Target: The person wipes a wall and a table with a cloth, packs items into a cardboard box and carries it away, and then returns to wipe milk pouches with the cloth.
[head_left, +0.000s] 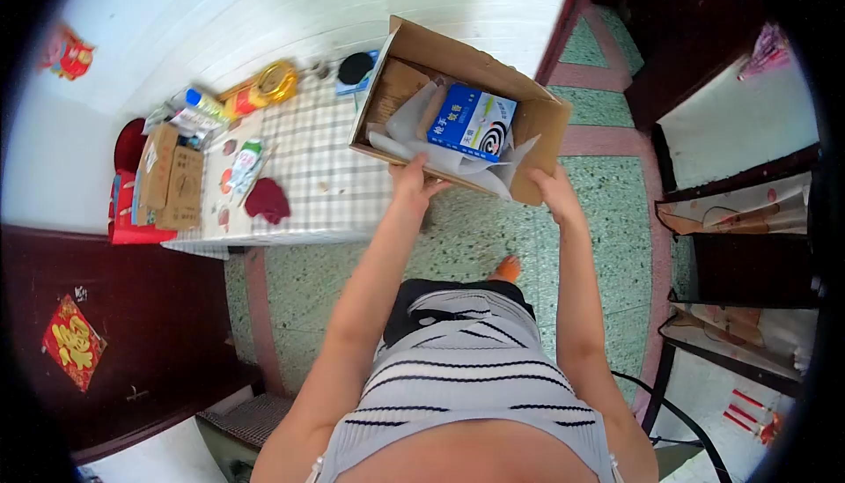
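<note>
An open cardboard box [466, 53] is held up in front of me, tilted, at the right end of the table. My left hand [414, 182] grips its near edge, fingers bent under the side. My right hand [559, 194] is closed on the box's right flap. Inside lies a blue and white mosquito coil box [471, 122] with a black spiral printed on it. A crumpled white packing sheet [400, 126] sits beneath and around the coil box. The fingertips under the cardboard are partly hidden.
The table [321, 144] with a checked cloth stands to the left. On it are an oil bottle [277, 84], a maroon cloth [267, 201], a green and white packet [249, 159], a black round object [356, 68] and brown cartons [180, 185]. Curtained shelves [748, 206] stand at right.
</note>
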### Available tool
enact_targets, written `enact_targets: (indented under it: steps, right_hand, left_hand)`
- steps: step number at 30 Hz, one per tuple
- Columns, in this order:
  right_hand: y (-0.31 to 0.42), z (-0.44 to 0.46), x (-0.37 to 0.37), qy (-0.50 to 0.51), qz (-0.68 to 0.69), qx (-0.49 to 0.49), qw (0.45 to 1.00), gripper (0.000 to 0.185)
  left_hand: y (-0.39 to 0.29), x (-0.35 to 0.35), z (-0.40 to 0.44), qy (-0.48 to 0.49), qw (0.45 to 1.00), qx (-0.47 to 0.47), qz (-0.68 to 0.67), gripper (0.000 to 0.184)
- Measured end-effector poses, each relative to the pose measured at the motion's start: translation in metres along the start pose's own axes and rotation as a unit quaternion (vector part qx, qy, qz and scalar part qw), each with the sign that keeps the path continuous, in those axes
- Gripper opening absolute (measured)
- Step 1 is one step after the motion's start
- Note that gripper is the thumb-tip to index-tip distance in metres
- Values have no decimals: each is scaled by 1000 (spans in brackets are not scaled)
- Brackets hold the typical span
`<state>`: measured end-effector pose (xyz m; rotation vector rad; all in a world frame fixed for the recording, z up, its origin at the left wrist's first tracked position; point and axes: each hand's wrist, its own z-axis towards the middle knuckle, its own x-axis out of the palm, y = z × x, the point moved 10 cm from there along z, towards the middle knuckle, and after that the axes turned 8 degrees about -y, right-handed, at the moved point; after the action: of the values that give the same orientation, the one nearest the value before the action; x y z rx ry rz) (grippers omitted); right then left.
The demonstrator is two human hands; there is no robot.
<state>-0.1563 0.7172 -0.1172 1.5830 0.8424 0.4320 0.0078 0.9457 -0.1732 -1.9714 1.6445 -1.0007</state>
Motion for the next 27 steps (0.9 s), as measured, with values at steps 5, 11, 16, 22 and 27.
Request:
enact_targets:
  steps: [5, 11, 16, 22, 27]
  right_hand:
    - [-16, 12, -137, -37, 121, 50, 991, 33]
    - [-22, 52, -246, -119, 236, 42, 963, 37]
    - [-35, 127, -299, -163, 264, 4, 951, 37]
    - [-55, 238, -368, -225, 288, 52, 929, 35]
    - [-70, 331, -395, -235, 307, 78, 919, 34]
  left_hand:
    - [93, 118, -18, 26, 993, -116, 27, 47]
    - [149, 260, -22, 113, 978, -129, 117, 45]
    - [176, 377, -5, 230, 951, -110, 175, 40]
    - [190, 469, 33, 304, 923, -118, 204, 39]
    - [196, 520, 97, 235, 939, -148, 203, 34]
